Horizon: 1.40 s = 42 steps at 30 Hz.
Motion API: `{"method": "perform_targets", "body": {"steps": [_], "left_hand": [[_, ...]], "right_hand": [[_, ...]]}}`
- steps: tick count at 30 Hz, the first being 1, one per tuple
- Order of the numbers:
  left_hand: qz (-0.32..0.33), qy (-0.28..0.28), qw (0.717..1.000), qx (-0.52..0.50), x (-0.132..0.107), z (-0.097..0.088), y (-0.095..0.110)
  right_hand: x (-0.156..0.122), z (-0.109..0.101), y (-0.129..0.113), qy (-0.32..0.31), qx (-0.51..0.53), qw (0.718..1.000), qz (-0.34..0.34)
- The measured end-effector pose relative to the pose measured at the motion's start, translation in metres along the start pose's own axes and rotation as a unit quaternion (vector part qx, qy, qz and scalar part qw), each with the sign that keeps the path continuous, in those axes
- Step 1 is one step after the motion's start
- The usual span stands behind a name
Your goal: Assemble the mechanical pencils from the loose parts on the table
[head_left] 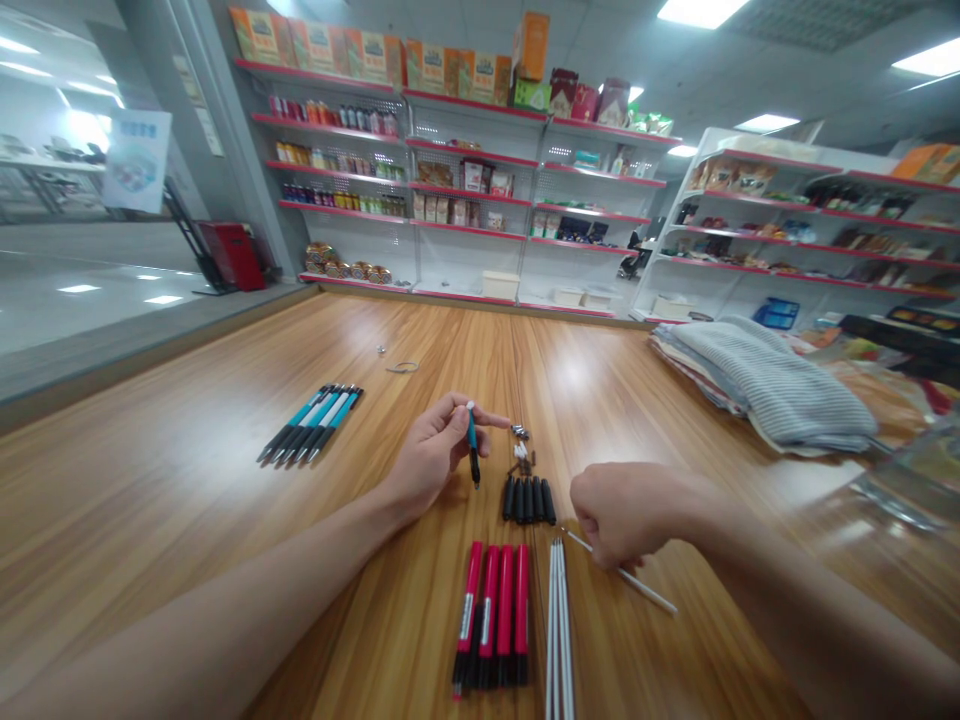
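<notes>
My left hand point(429, 452) is closed around a blue pen point(472, 436) with a black grip, its tip pointing down. In my right hand point(626, 508) is a white pen refill point(646, 590), slanting down toward the right. Beside it lie several more white refills point(557, 630) in a bundle. Pink pen barrels point(506, 605) with black ends rest in a row to their left. Just above sit several black grips point(527, 498), and past them small white and brown parts point(523, 456) and metal tips point(519, 432). Assembled blue pens point(311, 425) lie in a row at left.
A thin ring-shaped band point(403, 367) and a small shiny piece point(381, 349) lie farther back on the wooden table point(225, 400). Folded cloths point(757, 375) are stacked at right, near a clear glass container point(911, 480). Stocked shelves point(472, 135) stand behind.
</notes>
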<state>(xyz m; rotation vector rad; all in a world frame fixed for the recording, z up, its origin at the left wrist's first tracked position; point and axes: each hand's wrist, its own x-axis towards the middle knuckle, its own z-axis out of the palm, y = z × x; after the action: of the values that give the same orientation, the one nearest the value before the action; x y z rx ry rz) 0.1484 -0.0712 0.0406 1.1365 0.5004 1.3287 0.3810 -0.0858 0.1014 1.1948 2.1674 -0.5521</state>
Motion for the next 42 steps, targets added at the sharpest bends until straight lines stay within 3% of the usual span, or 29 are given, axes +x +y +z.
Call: {"method": "perform_targets", "body": {"steps": [4,8,11,14,17,19,26,31,37,42], "left_hand": [[-0.012,0.009,1.0,-0.026,0.0,0.003,0.001],[-0.037,-0.007,0.999,-0.033,-0.002,0.007,0.0],[-0.073,-0.022,0.997,-0.023,-0.004,0.009,0.0],[-0.087,-0.034,0.996,0.008,-0.006,0.009,0.001],[-0.082,-0.051,0.994,0.044,-0.008,0.009,0.002],[-0.085,-0.065,0.992,0.062,-0.008,0.009,0.002],[-0.074,-0.099,0.988,0.095,-0.009,0.01,0.001],[-0.074,-0.114,0.981,0.141,-0.01,0.012,0.003],[0.02,-0.147,0.935,0.321,-0.013,0.015,0.006],[0.031,-0.144,0.941,0.305,-0.013,0.016,0.007]], "right_hand": [[-0.003,-0.005,0.005,0.085,-0.036,0.995,0.026],[-0.012,-0.021,0.001,0.298,-0.016,0.954,-0.023],[-0.013,-0.027,-0.011,0.471,0.102,0.871,-0.098],[-0.005,-0.021,-0.027,0.599,0.238,0.746,-0.168],[0.008,-0.008,-0.039,0.67,0.298,0.644,-0.218],[0.016,0.0,-0.043,0.689,0.305,0.618,-0.225],[0.029,0.008,-0.04,0.68,0.314,0.625,-0.22],[0.034,0.006,-0.04,0.649,0.396,0.604,-0.238],[0.039,0.014,-0.04,0.623,0.415,0.606,-0.269],[0.046,0.025,-0.038,0.639,0.368,0.624,-0.26]]}}
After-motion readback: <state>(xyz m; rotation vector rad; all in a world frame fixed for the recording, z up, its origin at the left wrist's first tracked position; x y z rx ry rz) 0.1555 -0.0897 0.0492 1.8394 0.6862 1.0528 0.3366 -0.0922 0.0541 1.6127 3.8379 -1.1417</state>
